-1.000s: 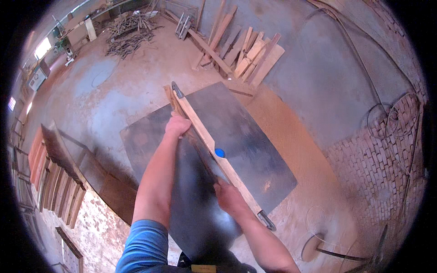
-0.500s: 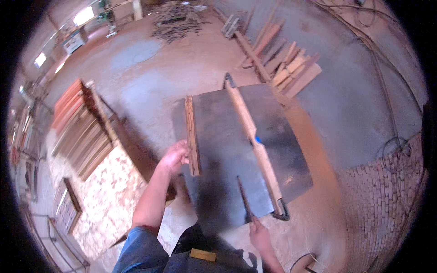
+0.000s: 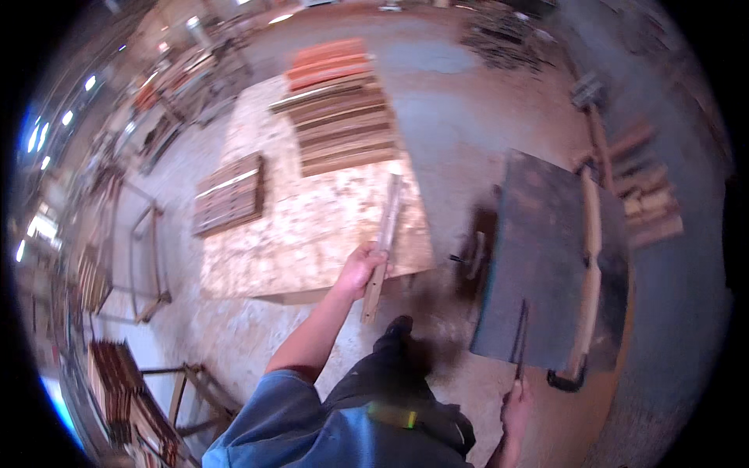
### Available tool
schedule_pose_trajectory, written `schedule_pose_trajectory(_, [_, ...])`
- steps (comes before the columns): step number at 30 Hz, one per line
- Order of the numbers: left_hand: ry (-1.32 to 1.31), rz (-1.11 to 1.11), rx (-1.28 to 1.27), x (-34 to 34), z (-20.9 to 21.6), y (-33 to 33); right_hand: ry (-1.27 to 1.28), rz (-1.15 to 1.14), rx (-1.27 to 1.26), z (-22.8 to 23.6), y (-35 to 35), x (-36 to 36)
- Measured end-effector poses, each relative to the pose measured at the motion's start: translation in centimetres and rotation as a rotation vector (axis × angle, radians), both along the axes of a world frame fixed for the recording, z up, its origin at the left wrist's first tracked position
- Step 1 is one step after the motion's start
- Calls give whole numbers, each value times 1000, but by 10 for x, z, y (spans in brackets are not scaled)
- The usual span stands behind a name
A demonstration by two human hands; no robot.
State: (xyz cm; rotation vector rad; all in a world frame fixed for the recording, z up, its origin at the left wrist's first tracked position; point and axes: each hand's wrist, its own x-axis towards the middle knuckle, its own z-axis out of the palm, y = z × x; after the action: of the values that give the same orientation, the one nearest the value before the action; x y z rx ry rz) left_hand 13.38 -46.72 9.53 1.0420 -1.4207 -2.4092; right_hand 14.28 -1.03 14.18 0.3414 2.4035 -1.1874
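My left hand (image 3: 360,269) is closed round the lower part of a narrow wooden strip (image 3: 388,214), which slants upward over the near right edge of a pale board-topped table (image 3: 265,269). A thin dark stick (image 3: 521,331) is held by my right hand (image 3: 515,402) near the close edge of a dark metal tabletop (image 3: 527,234); its tip points away over that surface. Along the right part of the metal top runs a long wooden bar (image 3: 591,273), notched near its middle. A black clamp (image 3: 567,381) grips the bar's near end.
On the pale table lie a row of wooden strips (image 3: 343,125), red-ended ones (image 3: 324,62) beyond, and a smaller stack (image 3: 230,195). Cut timber (image 3: 647,195) leans past the metal top. At lower left stands stacked wood (image 3: 117,382). A crank handle (image 3: 472,257) juts out between the tables.
My view has turned left. My left hand has carried the wooden strip from above the metal top to the pale table's edge. The right hand still holds the stick by the metal top.
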Motion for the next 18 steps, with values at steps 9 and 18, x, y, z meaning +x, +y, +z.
schedule_pose_trajectory(9, [-417, 16, -881, 129, -26, -141, -62, 142, 29, -26, -83, 14])
schedule_pose_trajectory(18, [-598, -40, -1220, 204, -3, -300, -159, 317, 45, -44, -243, 16])
